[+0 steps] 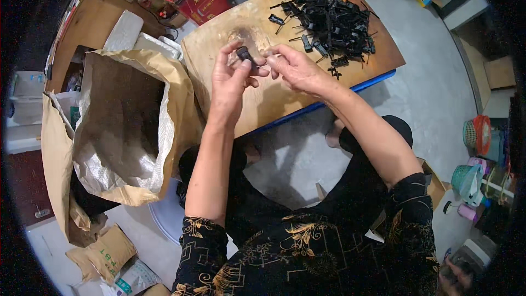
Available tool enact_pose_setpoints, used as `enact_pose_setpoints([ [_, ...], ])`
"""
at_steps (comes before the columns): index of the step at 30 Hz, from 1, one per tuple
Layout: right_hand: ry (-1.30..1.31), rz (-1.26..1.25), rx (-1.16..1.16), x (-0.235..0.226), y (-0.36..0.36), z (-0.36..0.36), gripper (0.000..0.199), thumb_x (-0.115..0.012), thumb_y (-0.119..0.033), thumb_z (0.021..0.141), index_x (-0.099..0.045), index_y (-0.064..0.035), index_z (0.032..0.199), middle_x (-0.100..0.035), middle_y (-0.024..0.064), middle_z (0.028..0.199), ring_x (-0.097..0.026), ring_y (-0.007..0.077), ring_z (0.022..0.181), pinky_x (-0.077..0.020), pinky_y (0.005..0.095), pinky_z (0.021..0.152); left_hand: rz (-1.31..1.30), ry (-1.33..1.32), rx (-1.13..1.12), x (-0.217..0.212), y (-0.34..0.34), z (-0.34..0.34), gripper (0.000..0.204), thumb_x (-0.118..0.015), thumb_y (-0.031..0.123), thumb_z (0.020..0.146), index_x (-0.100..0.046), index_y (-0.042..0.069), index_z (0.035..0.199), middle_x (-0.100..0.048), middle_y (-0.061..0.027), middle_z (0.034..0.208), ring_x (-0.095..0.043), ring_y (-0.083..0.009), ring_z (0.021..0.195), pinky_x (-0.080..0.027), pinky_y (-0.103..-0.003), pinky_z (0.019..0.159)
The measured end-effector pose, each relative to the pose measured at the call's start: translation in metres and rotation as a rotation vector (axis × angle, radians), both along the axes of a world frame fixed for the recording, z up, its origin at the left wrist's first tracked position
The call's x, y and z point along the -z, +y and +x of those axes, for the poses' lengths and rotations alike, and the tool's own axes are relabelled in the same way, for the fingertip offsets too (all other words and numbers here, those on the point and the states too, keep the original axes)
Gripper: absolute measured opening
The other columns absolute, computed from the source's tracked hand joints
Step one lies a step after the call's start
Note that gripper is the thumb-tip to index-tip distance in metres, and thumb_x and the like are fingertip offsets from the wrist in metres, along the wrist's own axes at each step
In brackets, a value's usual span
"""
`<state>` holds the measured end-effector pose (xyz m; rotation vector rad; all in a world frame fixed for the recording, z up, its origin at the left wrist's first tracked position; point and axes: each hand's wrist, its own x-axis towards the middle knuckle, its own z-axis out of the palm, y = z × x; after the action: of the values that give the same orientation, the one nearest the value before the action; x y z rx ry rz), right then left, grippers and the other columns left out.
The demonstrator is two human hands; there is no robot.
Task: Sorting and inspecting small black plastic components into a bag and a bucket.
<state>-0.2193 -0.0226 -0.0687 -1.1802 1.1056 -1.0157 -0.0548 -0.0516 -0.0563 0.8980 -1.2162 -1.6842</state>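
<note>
My left hand (231,77) is closed on a small black plastic part (244,53), held between thumb and fingers above the wooden table. Close beside it, my right hand (298,71) has thumb and forefinger pinched together, almost meeting the left fingertips. Whatever lies in that pinch, if anything, is too small to make out. On the far right of the tabletop spreads a heap of black plastic parts (334,27) with thin sticks jutting out. One loose part (276,19) lies at the heap's left edge.
A large open paper sack (181,85) with a pale woven lining stands left of the wooden table (219,36). Behind the table is a red box (203,0). Brown bags (112,252) lie on the floor at lower left; baskets (459,178) stand far right.
</note>
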Motion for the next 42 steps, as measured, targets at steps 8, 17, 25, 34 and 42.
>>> enact_pose_setpoints([
  [8,-0.226,-0.003,0.015,-0.021,0.008,-0.014,0.019,-0.051,-0.023,0.089,-0.051,-0.0051,0.097,-0.055,-0.0011,0.07,-0.039,0.0003,0.041,-0.0254,0.0135,0.036,0.225,0.253,0.09,-0.005,-0.001,0.003,0.04,-0.053,0.006,0.084,-0.04,0.004,0.122,-0.06,-0.0152,0.093,-0.062,-0.0181,0.073,-0.051,-0.022,0.061],
  [17,-0.398,0.13,-0.172,-0.005,0.002,-0.016,0.016,-0.055,-0.024,0.087,-0.051,-0.0085,0.092,-0.049,-0.0034,0.064,-0.029,-0.0002,0.039,-0.0201,0.016,0.033,0.158,0.166,0.345,-0.012,0.007,-0.001,0.041,-0.061,0.015,0.081,-0.048,0.002,0.118,-0.059,-0.0095,0.09,-0.06,-0.0147,0.066,-0.047,-0.02,0.053],
  [25,-0.162,0.024,-0.131,-0.006,0.004,-0.006,0.017,-0.059,-0.023,0.085,-0.053,-0.0073,0.086,-0.048,-0.0064,0.063,-0.034,-0.0003,0.046,-0.0232,0.0154,0.039,-0.075,-0.335,0.342,-0.015,0.015,-0.003,0.051,-0.055,0.003,0.081,-0.033,0.005,0.127,-0.059,-0.0082,0.086,-0.059,-0.0119,0.063,-0.044,-0.021,0.05],
  [34,-0.037,0.022,-0.177,-0.015,0.003,0.012,0.023,-0.043,-0.029,0.092,-0.053,-0.0087,0.086,-0.041,-0.0072,0.059,-0.032,0.0014,0.047,-0.0248,0.017,0.041,-0.007,-0.273,0.194,-0.016,0.011,0.011,0.028,-0.048,0.004,0.086,-0.036,0.004,0.111,-0.055,-0.0093,0.08,-0.057,-0.0127,0.062,-0.047,-0.023,0.053],
  [42,0.02,-0.09,-0.199,-0.009,0.003,0.032,0.023,-0.039,-0.022,0.093,-0.051,-0.005,0.082,-0.042,-0.0029,0.066,-0.038,0.0062,0.059,-0.0344,0.0215,0.053,-0.007,-0.271,0.205,-0.007,0.007,0.031,0.022,-0.047,0.005,0.087,-0.036,0.004,0.106,-0.053,-0.0083,0.079,-0.057,-0.0121,0.062,-0.047,-0.022,0.053],
])
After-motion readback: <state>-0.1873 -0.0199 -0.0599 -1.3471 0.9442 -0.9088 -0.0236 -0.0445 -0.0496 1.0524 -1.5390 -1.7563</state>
